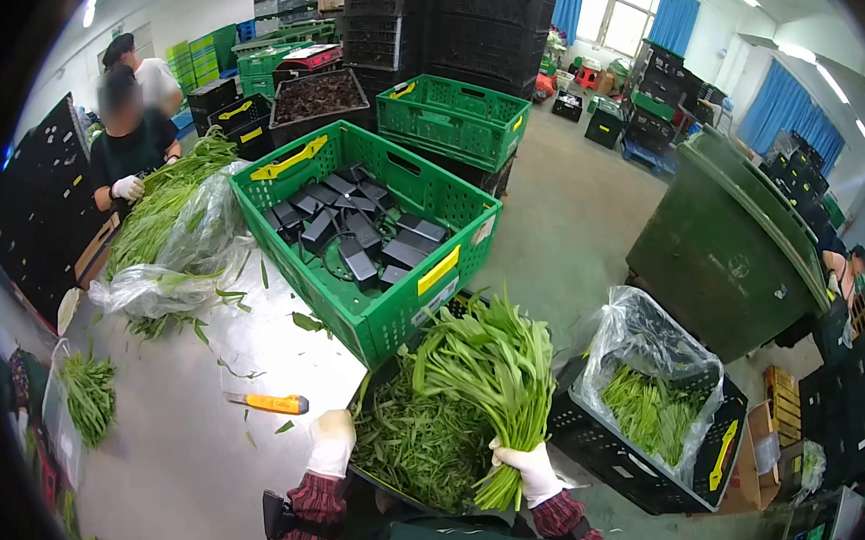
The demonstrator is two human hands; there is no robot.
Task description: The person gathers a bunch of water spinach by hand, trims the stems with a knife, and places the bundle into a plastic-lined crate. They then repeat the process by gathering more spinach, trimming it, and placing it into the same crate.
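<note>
In white gloves, my right hand (530, 472) is wrapped round the stems of a large bunch of leafy greens (494, 366), long-leaved like water spinach. The bunch is upright, leaves up, above a dark crate of loose green leaves (414, 442). My left hand (331, 444) is curled closed at the left rim of that crate; whether anything is in its fingers is hidden. Lying on the metal table (176, 408), a utility knife with an orange-yellow handle (279, 403) is close to my left hand, blade pointing left.
A green crate (356, 320) of black devices (356, 255) stands ahead. To the right, a black crate (605, 449) lined with clear plastic holds more greens (653, 415). A pile of greens (163, 214) lies far left, where a co-worker (128, 141) stands. Behind is a large green bin (721, 240).
</note>
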